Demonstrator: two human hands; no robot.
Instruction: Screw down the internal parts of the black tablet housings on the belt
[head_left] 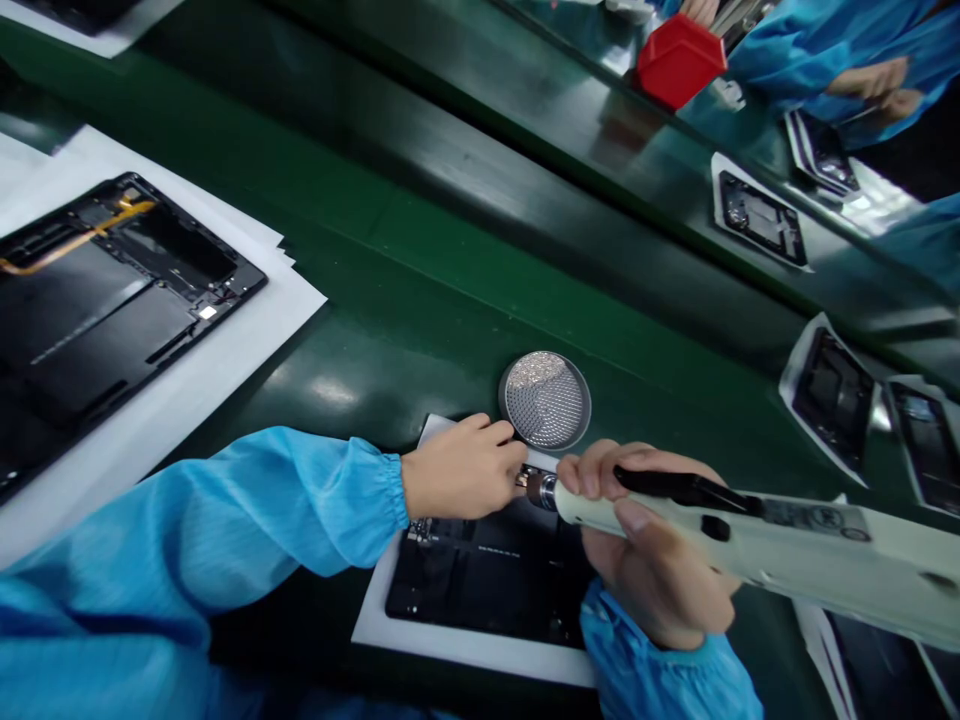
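My right hand [652, 540] is wrapped round a pale electric screwdriver [810, 550] with a black lever. Its tip points left, down at the upper edge of an opened black tablet [487, 585]. Close to that tip, my left hand [469, 468] has its fingers curled together over the tablet's top edge; whatever they pinch is hidden. White paper [465, 645] lies under the tablet. Just beyond my hands sits a round dish [546, 400] with a dimpled inside, partly covered by tiny silvery screws.
A larger opened tablet [97, 300] with an orange ribbon cable rests on white sheets at left. More opened devices [834, 395] lie along the green bench [420, 250] at right. Across it, a person in blue sleeves [795, 50] works near a red bin [681, 60].
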